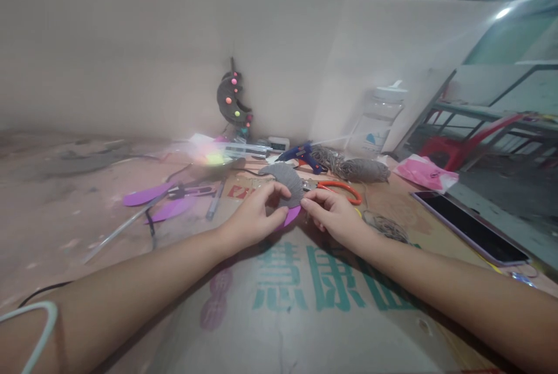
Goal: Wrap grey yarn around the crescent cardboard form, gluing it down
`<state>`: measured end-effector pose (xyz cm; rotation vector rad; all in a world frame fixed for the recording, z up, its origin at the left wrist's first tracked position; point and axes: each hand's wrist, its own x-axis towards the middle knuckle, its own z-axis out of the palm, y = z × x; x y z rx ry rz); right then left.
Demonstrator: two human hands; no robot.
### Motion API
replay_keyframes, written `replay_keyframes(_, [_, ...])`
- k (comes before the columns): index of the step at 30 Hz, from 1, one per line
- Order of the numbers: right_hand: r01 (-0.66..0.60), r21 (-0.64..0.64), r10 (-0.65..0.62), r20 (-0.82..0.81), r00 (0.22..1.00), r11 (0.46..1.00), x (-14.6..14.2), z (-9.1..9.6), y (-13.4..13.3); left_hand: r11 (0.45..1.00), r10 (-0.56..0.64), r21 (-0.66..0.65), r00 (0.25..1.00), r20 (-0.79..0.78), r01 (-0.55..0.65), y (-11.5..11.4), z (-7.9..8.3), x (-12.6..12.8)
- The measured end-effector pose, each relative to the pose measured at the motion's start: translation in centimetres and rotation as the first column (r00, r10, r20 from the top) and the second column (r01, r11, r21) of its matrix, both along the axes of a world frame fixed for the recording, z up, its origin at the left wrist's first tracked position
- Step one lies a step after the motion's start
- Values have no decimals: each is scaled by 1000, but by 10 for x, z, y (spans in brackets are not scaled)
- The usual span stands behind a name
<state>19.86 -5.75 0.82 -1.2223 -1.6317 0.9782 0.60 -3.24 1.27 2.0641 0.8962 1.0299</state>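
Note:
A crescent shape wrapped in grey yarn (288, 179) is held above the cardboard. Its lower end shows a bare purple part (290, 217). My left hand (257, 214) is closed, with thumb and fingers gripping the crescent from the left. At its right edge my right hand (333, 214) pinches its thumb and forefinger together; whatever lies between those fingertips is too small to make out. Orange-handled pliers (342, 188) lie just behind my right hand. Beyond that hand, a loose tangle of grey yarn (386, 227) rests on the cardboard.
Printed cardboard (279, 327) covers the table. Behind stand a blue glue gun (305, 156), a yarn skein (364, 169), a clear bottle (377, 118) and a decorated dark crescent (229, 98). Purple cutouts (174, 209) and small scissors (194, 191) lie left, a phone (471, 226) right.

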Motion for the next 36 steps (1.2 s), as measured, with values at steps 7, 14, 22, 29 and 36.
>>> replay_keyframes(7, [-50,-71,46,-56,997,996,0,1,-1,1000,-9,-4,1000,12,9,3,-4,0])
replay_keyframes(14, [-129,-117,128,-16,992,985,-6,8,-6,993,-30,115,998,-63,37,0,-8,-2])
replay_keyframes(22, [-128,-121,125,-38,991,984,-6,9,-8,987,-32,156,996,-86,45,0,-7,-2])
replay_keyframes(29, [-123,-86,124,5,992,989,-6,8,-7,994,-34,103,998,-58,39,-1,-5,-2])
replay_keyframes(36, [-113,-13,113,-43,993,993,-1,-1,-2,1000,24,10,999,33,-24,2,-4,1])
